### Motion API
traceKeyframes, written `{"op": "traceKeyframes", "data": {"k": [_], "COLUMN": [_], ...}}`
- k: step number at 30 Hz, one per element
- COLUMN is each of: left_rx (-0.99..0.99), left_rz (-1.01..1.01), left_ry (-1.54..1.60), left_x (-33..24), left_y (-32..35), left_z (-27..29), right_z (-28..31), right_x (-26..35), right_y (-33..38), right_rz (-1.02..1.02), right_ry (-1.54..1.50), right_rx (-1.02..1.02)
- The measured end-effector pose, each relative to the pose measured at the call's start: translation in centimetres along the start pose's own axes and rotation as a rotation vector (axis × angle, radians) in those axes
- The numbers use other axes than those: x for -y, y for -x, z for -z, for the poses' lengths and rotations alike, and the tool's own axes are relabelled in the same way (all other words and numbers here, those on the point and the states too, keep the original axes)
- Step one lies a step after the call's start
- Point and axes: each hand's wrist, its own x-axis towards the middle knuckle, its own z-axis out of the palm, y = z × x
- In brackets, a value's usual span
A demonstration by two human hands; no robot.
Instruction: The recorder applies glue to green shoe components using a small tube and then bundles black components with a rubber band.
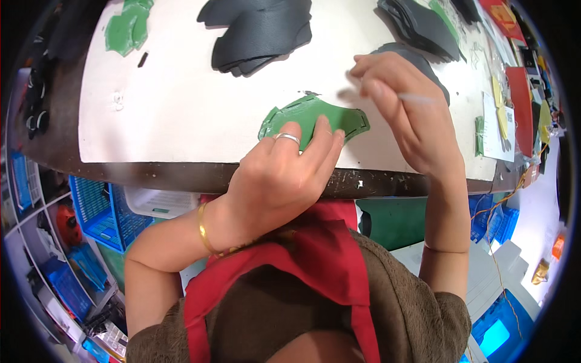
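A green cut leather piece [315, 114] lies flat near the front edge of the white table top [181, 103]. My left hand [284, 175], with a ring and a gold bangle, presses its fingertips down on the piece's near side. My right hand [405, 115] hovers over the piece's right end, fingers pinched around a thin pale stick-like tool [417, 97]. What the tool's tip touches is hidden.
A stack of black leather pieces [260, 33] lies at the back centre, another dark stack [423, 24] at the back right. More green pieces [127, 27] sit back left. Papers and red sheets [514, 97] line the right edge. Blue crates [103, 209] stand under the table.
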Motion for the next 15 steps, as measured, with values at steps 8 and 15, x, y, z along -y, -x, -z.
{"op": "traceKeyframes", "data": {"k": [8,15], "left_rx": [-0.116,-0.158], "left_rz": [0.015,0.104], "left_ry": [0.232,0.058], "left_x": [2.2,10.3], "left_y": [-0.2,-3.3], "left_z": [-0.5,-1.8], "right_z": [0.0,7.8], "right_x": [0.9,-5.7], "right_y": [0.8,3.1], "right_rz": [-0.228,-0.806], "right_ry": [-0.123,-0.005], "right_rx": [0.195,-0.2]}}
